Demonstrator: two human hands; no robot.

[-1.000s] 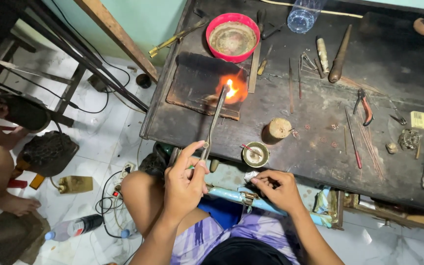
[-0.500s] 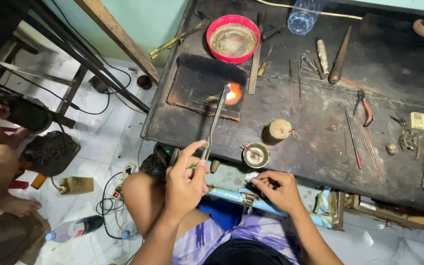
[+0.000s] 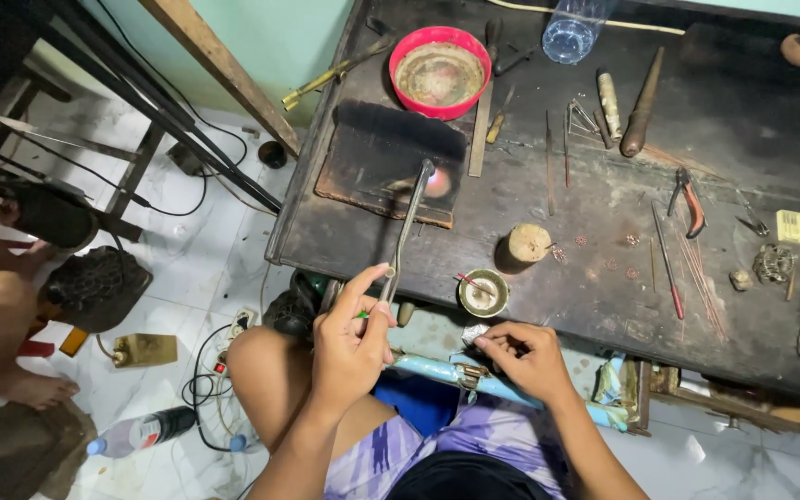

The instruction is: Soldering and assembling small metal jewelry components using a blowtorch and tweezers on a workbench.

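My left hand (image 3: 352,338) grips a long metal torch (image 3: 406,231) whose nozzle points at a dark charred soldering block (image 3: 372,157) on the workbench. A small pink glow (image 3: 437,183) sits at the nozzle tip. My right hand (image 3: 527,356) rests at the bench's near edge, fingers pinched on a small silvery crumpled piece (image 3: 472,333). Just beyond it stands a little round brass dish (image 3: 483,293) with a red stick in it, and a wooden stump (image 3: 528,243) behind that.
A red bowl (image 3: 441,72), a plastic bottle (image 3: 570,30), files, pliers (image 3: 687,202) and thin rods lie over the dark bench (image 3: 604,306). Cables and a bottle (image 3: 141,432) lie on the tiled floor at left, where another person's legs (image 3: 2,306) show.
The bright orange flame on the block has shrunk to a faint pink glow. Both hands have stayed nearly where they were.
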